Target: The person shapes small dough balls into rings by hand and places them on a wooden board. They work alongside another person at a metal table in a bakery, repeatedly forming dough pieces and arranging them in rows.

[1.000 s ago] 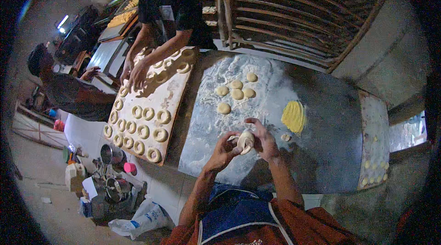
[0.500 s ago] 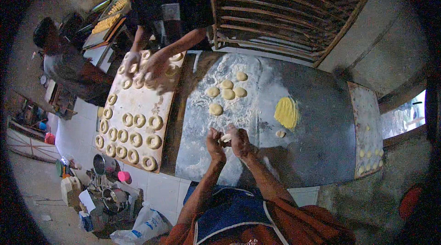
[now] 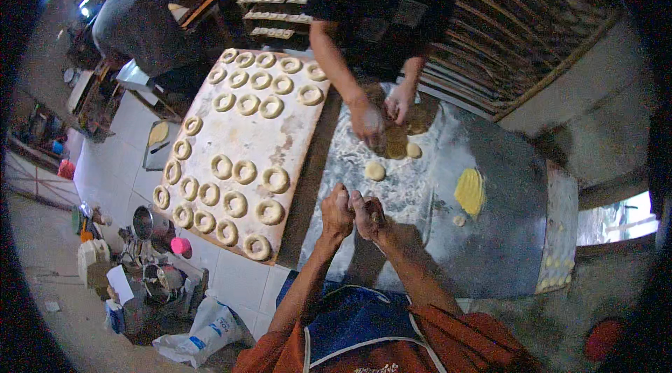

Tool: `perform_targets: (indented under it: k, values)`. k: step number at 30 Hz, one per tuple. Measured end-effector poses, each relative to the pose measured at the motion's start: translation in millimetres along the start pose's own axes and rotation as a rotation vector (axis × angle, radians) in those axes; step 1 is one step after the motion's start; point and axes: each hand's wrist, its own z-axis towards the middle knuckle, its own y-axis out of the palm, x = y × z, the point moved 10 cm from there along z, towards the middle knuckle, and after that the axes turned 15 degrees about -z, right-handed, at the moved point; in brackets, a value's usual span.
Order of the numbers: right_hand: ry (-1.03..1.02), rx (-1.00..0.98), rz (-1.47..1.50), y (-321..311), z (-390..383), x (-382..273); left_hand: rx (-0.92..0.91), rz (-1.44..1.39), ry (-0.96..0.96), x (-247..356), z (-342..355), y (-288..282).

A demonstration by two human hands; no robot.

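My left hand (image 3: pixel 337 213) and my right hand (image 3: pixel 368 216) are raised close together above the floured near part of the worktable (image 3: pixel 500 254). The fingers of both are curled in, thumbs side by side. A piece of dough, showing between them a moment earlier, is now hidden by the fingers. Just beyond lies a flat round of dough (image 3: pixel 375 171), with another dough round (image 3: pixel 414 151) farther back. A co-worker's hand (image 3: pixel 368 126) reaches down beside these rounds, and that person's other hand (image 3: pixel 400 101) is next to it.
Left of the worktable, a board (image 3: pixel 231 135) holds many dough rings. To my right are a yellow smear of soft paste (image 3: pixel 470 191), a small dough scrap (image 3: pixel 459 220) and another board (image 3: pixel 558 233) with small pieces. Pots (image 3: pixel 162 278) and a white sack (image 3: pixel 203 331) stand lower left.
My view has shifted left. My hands have come closer together, covering the dough. The co-worker's hands have moved from the board of rings to the dough rounds on the worktable.
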Motion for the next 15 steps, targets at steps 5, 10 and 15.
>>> perform_targets:
  k: [5, 10, 15]
  values:
    - [0.030, 0.037, 0.514, 37.9, 31.8, -28.1, 0.214, -0.787, -0.186, -19.0, 22.0, -57.8]
    - [-0.421, -0.017, 0.588, 46.2, 63.1, -122.7, 0.253, -0.353, -0.308, -27.2, 73.5, -131.5]
    - [-0.178, 0.047, 0.048, 42.8, 119.2, -137.4, 0.244, 0.013, -0.061, 14.1, 138.4, -166.9]
